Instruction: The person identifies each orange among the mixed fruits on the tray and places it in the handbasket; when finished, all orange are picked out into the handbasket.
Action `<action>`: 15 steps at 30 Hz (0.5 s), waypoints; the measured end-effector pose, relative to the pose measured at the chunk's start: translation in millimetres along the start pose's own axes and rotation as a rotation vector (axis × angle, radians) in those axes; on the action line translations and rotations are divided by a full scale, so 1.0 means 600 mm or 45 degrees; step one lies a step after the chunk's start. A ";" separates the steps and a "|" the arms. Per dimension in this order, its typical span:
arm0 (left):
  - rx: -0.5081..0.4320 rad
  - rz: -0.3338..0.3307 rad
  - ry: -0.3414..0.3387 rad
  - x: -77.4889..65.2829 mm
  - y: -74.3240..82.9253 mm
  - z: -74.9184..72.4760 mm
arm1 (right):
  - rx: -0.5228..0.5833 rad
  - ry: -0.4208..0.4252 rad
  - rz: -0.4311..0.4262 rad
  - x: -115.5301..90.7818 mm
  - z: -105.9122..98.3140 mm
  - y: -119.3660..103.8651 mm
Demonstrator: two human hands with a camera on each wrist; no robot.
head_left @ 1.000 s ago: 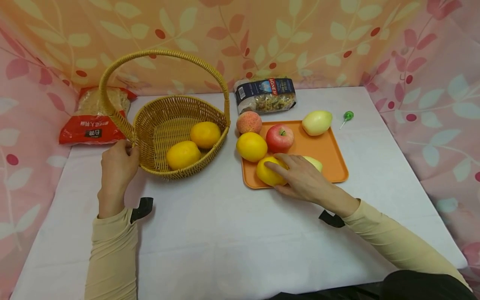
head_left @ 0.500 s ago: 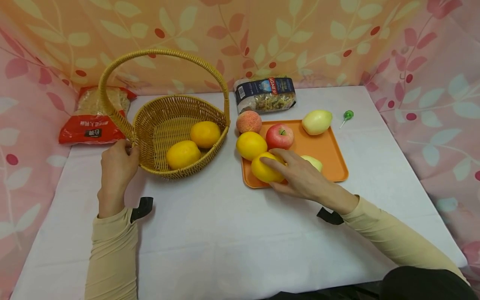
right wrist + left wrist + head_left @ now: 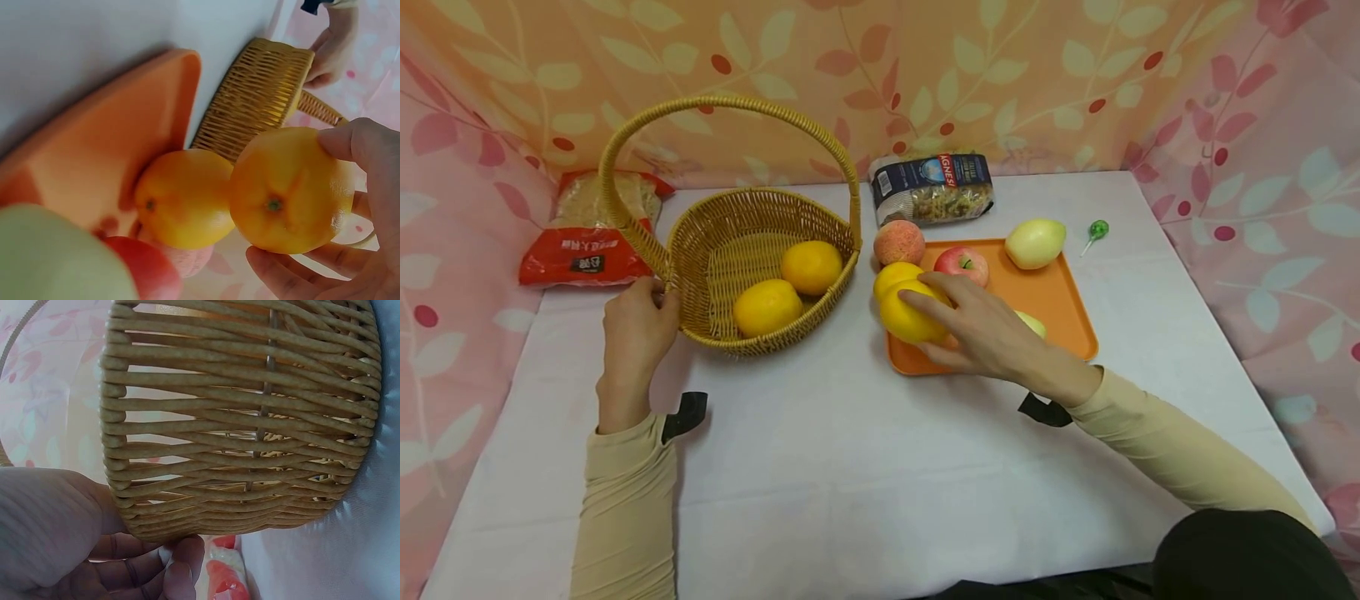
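Note:
My right hand (image 3: 992, 333) grips a yellow-orange orange (image 3: 908, 312), thumb and fingers curled round its sides. That orange is raised over the left edge of the orange tray (image 3: 1063, 304) and overlaps a second orange (image 3: 889, 275) in the head view. In the right wrist view, the held orange (image 3: 290, 190) shows its stem end. My left hand (image 3: 640, 333) pinches the rim of the wicker basket (image 3: 722, 250) at the left foot of its handle. The basket stands on the table with two more oranges (image 3: 767, 308) inside, toward its right side.
On the tray are a red apple (image 3: 966, 265), a pale green fruit (image 3: 1035, 244) and another pale fruit (image 3: 1033, 323), mostly behind my right hand. A peach (image 3: 898, 242) sits at its back-left corner. Around lie a pasta bag (image 3: 932, 190), a red bag (image 3: 587, 250) and a lollipop (image 3: 1098, 229).
My right hand has lifted the orange from the front of the tray and carried it left and up toward the tray's left edge. The left hand and basket have stayed put.

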State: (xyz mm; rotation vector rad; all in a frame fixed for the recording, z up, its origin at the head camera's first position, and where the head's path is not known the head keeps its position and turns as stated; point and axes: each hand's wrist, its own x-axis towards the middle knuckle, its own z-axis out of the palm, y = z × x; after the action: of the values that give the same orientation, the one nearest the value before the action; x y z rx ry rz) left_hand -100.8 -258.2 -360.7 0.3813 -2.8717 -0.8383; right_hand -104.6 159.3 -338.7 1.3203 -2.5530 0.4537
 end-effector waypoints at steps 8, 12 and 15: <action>0.001 0.003 0.007 0.000 -0.001 0.002 | 0.012 0.039 -0.038 0.046 -0.008 -0.010; 0.000 0.000 0.007 -0.001 0.000 0.001 | 0.013 0.044 -0.048 0.070 -0.010 -0.015; -0.001 -0.007 -0.003 -0.001 0.001 -0.001 | 0.028 0.048 -0.068 0.088 -0.011 -0.017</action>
State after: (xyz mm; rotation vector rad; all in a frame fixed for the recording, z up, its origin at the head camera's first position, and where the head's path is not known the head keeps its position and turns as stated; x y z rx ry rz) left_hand -100.4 -257.6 -359.9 0.3887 -2.8735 -0.8416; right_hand -125.4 116.8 -312.7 1.3708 -2.4826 0.4929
